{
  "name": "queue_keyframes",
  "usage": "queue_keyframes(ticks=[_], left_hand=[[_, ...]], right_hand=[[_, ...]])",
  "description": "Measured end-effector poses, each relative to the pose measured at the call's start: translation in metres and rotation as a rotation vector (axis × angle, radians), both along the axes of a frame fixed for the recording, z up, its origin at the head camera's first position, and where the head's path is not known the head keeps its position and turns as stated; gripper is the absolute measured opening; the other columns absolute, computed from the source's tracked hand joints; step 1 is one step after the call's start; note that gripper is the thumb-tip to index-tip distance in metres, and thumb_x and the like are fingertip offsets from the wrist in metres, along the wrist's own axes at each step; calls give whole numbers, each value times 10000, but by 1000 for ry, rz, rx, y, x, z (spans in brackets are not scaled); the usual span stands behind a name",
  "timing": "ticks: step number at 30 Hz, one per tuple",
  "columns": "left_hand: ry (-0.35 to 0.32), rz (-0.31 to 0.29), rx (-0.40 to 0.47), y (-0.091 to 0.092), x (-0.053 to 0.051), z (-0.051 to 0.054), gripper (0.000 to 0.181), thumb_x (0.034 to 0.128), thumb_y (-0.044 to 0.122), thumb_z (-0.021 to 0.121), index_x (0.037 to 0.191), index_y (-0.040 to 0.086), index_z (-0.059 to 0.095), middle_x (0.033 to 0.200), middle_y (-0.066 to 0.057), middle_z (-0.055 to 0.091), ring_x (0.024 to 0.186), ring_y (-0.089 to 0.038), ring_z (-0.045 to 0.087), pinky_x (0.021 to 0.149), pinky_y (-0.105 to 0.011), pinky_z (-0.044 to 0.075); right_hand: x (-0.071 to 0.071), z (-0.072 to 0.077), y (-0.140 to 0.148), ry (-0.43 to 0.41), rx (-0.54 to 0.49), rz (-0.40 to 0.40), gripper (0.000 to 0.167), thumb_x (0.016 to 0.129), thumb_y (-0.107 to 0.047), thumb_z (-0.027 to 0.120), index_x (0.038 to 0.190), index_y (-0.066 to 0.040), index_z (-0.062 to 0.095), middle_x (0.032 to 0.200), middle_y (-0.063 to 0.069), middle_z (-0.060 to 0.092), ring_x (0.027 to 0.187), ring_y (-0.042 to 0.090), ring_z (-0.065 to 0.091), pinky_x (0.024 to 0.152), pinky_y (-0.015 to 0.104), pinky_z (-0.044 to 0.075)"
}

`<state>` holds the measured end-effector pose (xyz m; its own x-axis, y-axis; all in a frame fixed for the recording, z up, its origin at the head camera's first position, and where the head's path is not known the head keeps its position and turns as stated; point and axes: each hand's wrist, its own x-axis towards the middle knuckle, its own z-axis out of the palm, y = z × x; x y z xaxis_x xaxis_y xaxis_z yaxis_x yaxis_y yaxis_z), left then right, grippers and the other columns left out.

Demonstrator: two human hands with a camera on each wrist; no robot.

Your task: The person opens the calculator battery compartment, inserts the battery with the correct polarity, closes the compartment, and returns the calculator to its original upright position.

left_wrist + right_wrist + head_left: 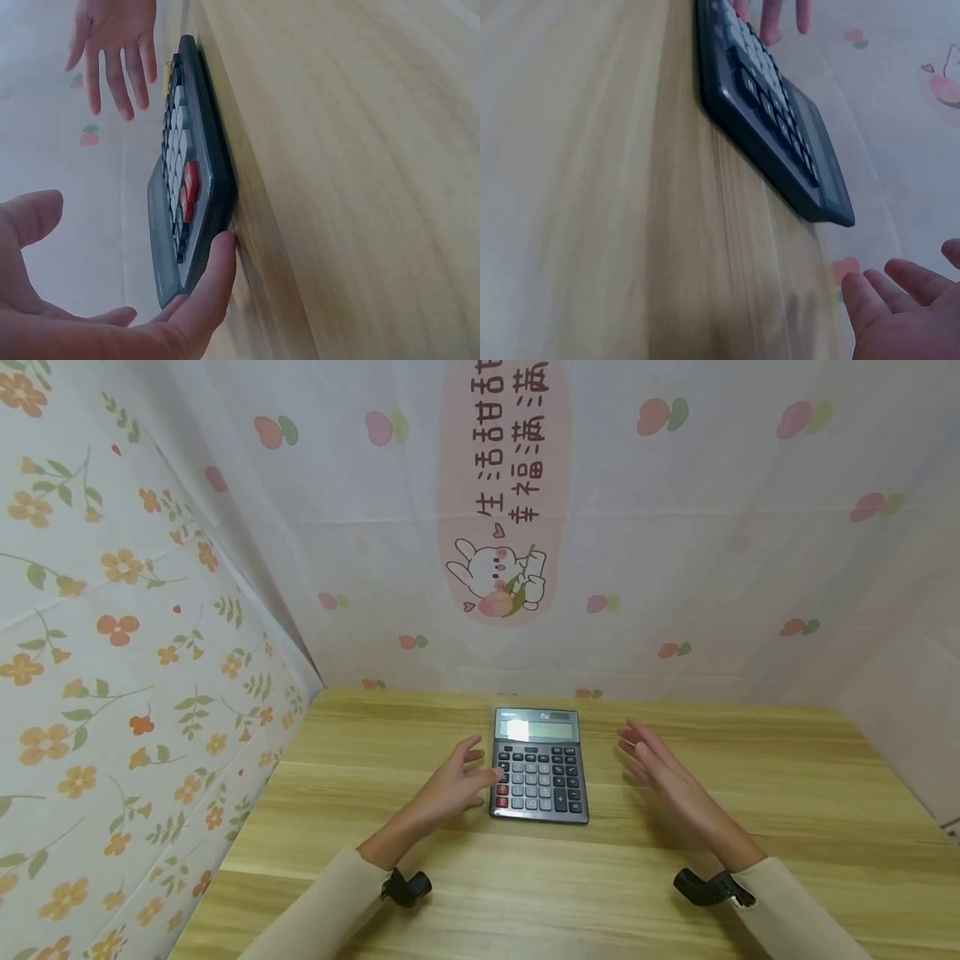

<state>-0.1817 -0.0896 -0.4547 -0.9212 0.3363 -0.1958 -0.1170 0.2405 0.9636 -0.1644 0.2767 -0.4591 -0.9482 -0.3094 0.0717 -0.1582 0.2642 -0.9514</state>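
A calculator (538,777) lies face up on a wood-grain surface (555,877), at twelve o'clock from a seemingly poised person, with the left hand (453,785) at its nine o'clock and the right hand (675,785) at its three. The left hand is loosely spread, grasping nothing, its thumb over the near edge of the keys; contact is unclear from here. The right is released, fingers extended, apart from the calculator. The step looks like an approach; a two-handed hold would call for the right hand to move toward nine o'clock.

place: homelike, room type unclear | signs: floral cloth (120,652), rabbit-print hanging (600,527), wood-grain table (547,893)
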Motion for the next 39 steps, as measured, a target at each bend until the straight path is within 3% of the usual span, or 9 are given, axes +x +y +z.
queue_keyframes(ticks=[2,4,13,19,31,39], left_hand=[[-16,7,2,2,-1,-1,887,1068,307,729,1752,68,217,1719,-287,320,1531,-522,416,1021,-546,591],[-22,13,0,3,-2,-1,879,1063,294,733,1746,61,231,1711,-291,330,1516,-523,434,989,-535,609],[-20,37,-32,11,-3,0,827,1048,248,743,1709,9,308,1665,-301,402,1439,-504,532,890,-471,650],[-4,38,-75,14,-2,1,803,1044,233,733,1699,-2,332,1641,-305,437,1379,-480,589,856,-457,658],[18,24,-118,14,-5,-2,861,1048,276,737,1707,-39,282,1652,-291,445,1423,-468,572,881,-466,652],[25,27,-160,15,-5,-3,861,1035,277,758,1692,-58,312,1643,-278,462,1247,-408,683,845,-445,659]], right_hand=[[-5,1,-6,-20,-5,-3,665,1234,-335,281,1760,-17,27,1761,341,150,1606,578,187,1235,602,271],[-11,0,-10,-34,-16,-2,677,1234,-351,280,1755,-4,23,1758,351,150,1603,582,196,1228,643,246],[-33,-2,-24,-128,21,-32,748,1212,-440,381,1778,-94,37,1773,306,171,1610,533,252,1271,635,250],[-43,-4,-33,-162,51,-44,806,1192,-477,440,1774,-81,47,1768,324,177,1592,539,296,1268,646,259],[-57,-5,-45,-211,7,-48,784,1208,-353,441,1758,-16,-5,1767,343,135,1577,535,329,1280,622,261],[-66,-8,-52,-219,93,-72,775,1181,-279,496,1748,20,61,1753,348,189,1558,533,368,1261,631,302]])
